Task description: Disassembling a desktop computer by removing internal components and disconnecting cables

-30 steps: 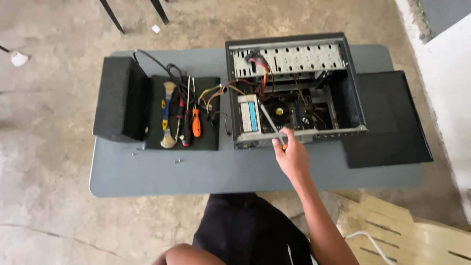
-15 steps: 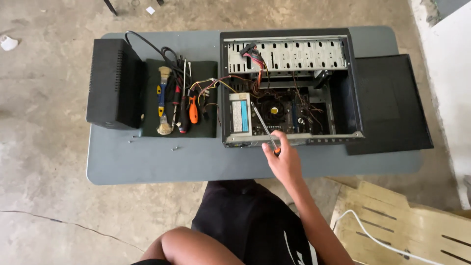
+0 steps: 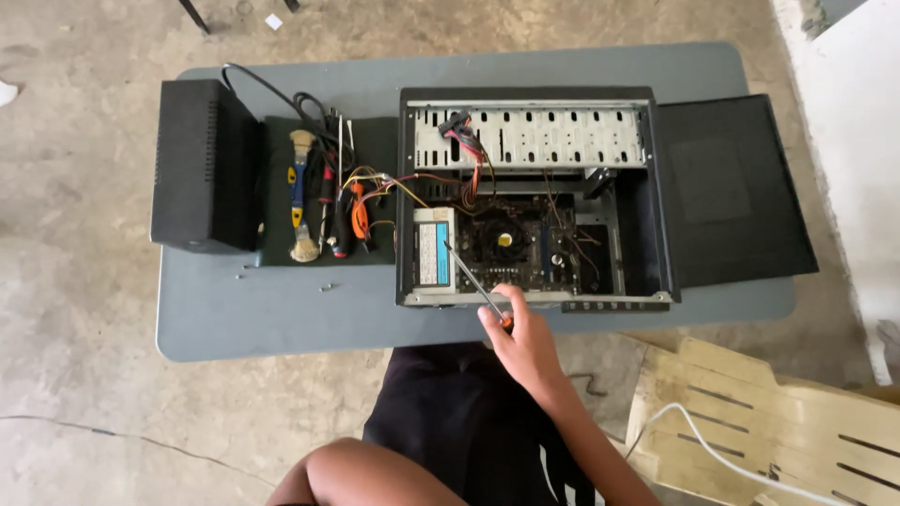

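Only the right hand [image 3: 521, 339] shows, closed around the orange handle of a slim steel-shafted screwdriver [image 3: 473, 284], fingers curled tight just off the near edge of the grey rectangular table [image 3: 281, 319]. From the hand the shaft slants up and to the left, and its tip sits at the grey metal power supply box with a pale label [image 3: 434, 249], though whether the tip actually touches a screw there is hard to tell from this height. That box lies in the near left corner of the open black desktop computer case [image 3: 534, 197], directly ahead of the hand, with the dark circuit board [image 3: 525, 244] just to the right of the shaft. Beyond the hand, further into the case, red and yellow wires [image 3: 469, 159] loop over a silver drive cage [image 3: 534, 136]. Well to the left of the hand a dark green tool tray [image 3: 370, 141] holds brushes and screwdrivers, beside a black boxy unit [image 3: 202, 164]. To the right lies the black side panel [image 3: 731, 192]. The left hand is out of sight.
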